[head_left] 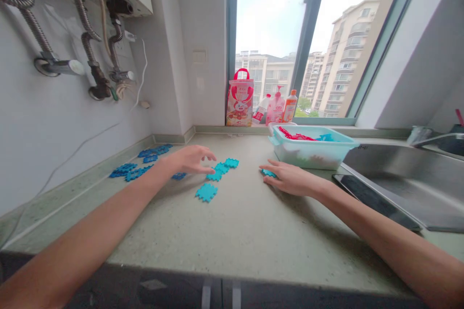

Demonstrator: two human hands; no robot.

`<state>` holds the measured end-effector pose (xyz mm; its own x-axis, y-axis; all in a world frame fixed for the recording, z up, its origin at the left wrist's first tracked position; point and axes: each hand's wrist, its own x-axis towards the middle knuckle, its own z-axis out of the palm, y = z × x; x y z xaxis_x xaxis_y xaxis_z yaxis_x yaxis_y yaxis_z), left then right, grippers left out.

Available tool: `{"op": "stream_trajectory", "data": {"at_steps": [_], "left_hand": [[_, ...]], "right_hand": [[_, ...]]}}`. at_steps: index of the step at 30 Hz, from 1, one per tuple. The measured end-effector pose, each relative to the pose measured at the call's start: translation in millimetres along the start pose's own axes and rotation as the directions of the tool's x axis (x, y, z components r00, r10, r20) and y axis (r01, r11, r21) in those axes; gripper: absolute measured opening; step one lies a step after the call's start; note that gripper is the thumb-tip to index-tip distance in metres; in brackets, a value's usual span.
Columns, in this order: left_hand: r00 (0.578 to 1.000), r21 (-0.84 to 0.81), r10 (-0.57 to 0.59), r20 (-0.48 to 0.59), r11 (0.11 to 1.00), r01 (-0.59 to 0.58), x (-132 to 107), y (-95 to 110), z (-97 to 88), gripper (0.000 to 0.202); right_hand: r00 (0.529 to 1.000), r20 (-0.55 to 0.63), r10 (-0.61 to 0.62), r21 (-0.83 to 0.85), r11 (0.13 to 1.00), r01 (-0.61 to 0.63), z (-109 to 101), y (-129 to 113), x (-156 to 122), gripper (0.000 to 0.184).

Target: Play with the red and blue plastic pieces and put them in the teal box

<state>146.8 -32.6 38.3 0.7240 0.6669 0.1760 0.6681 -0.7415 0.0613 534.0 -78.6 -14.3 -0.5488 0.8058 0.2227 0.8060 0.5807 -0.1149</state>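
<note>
My left hand [191, 159] is open, thumb and fingers apart, beside a small group of light blue interlocking tiles [222, 169] with toothed edges. Another light blue tile [206, 192] lies flat, nearer to me. At the right, the fingers of my right hand [290, 179] close over a further light blue tile [268, 173] at the countertop, partly covering it. Dark blue interlocking tiles [139, 173] lie in loose clusters left of my left hand; one dark blue tile [179, 175] shows just below that hand.
A pale turquoise plastic tub [311, 154] holding red and blue pieces stands behind my right hand. The steel sink [406, 178] is to the right. A pink bag [239, 101] and several bottles [276, 107] line the windowsill. A white cable [83, 142] hangs along the left wall.
</note>
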Motion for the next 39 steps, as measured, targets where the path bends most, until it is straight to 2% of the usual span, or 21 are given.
{"op": "stream_trajectory", "data": {"at_steps": [3,7,10,13,16,20,22,26,30,33,35,37,39], "left_hand": [[0.998,-0.057,0.003,0.056,0.998,0.0,0.3,5.4,3.1,0.042],[0.995,-0.171,-0.045,0.088,0.983,0.059,3.9,10.3,8.0,0.039],[0.991,-0.259,-0.089,0.101,0.959,0.113,6.7,12.0,11.0,0.042],[0.987,-0.286,-0.103,0.121,0.949,0.134,7.5,11.5,12.0,0.039],[0.986,-0.314,-0.089,0.14,0.941,0.129,6.5,9.6,12.3,0.047],[0.985,-0.3,-0.115,0.132,0.942,0.15,4.8,9.2,14.1,0.05],[0.986,-0.277,-0.123,0.113,0.949,0.15,4.4,9.3,14.7,0.045],[0.991,-0.237,-0.129,-0.023,0.964,0.12,5.2,6.8,15.9,0.04],[0.979,-0.235,-0.137,-0.153,0.967,0.099,9.2,4.7,22.7,0.038],[0.967,-0.229,-0.149,-0.205,0.968,0.101,14.7,6.4,32.3,0.037],[0.973,-0.228,-0.153,-0.175,0.967,0.111,18.5,8.1,38.4,0.038],[0.978,-0.228,-0.156,-0.137,0.966,0.122,21.6,9.7,42.7,0.04],[0.978,-0.232,-0.167,-0.124,0.963,0.135,23.7,10.8,45.0,0.043]], "right_hand": [[0.998,0.049,-0.048,-0.02,0.999,0.049,-3.3,9.3,1.4,0.048],[0.998,-0.025,-0.06,-0.026,0.998,0.059,-3.4,6.5,2.3,0.042],[0.98,-0.191,-0.047,0.106,0.992,0.069,6.9,-2.4,6.5,0.043],[0.903,-0.428,0.024,0.292,0.95,0.113,23.9,-13.3,25.3,0.038],[0.858,-0.511,0.057,0.358,0.921,0.152,38.9,-22.4,60.4,0.03],[0.85,-0.526,0.031,0.346,0.921,0.181,48.7,-30.5,106.1,0.025],[0.872,-0.488,-0.026,0.292,0.937,0.191,50.5,-33.0,117.3,0.019],[0.936,-0.335,-0.107,0.253,0.947,0.199,51.6,-34.3,119.0,0.014],[0.948,-0.301,-0.107,0.262,0.946,0.19,51.7,-32.0,117.2,0.016],[0.956,-0.291,-0.045,0.372,0.915,0.157,53.9,-27.1,120.3,0.016],[0.953,-0.301,0.044,0.47,0.876,0.108,55.6,-22.6,122.3,0.02],[0.924,-0.351,0.151,0.526,0.848,0.061,55.8,-19.2,122.0,0.023],[0.867,-0.455,0.2,0.522,0.85,0.078,53.6,-19.8,118.0,0.024]]}}
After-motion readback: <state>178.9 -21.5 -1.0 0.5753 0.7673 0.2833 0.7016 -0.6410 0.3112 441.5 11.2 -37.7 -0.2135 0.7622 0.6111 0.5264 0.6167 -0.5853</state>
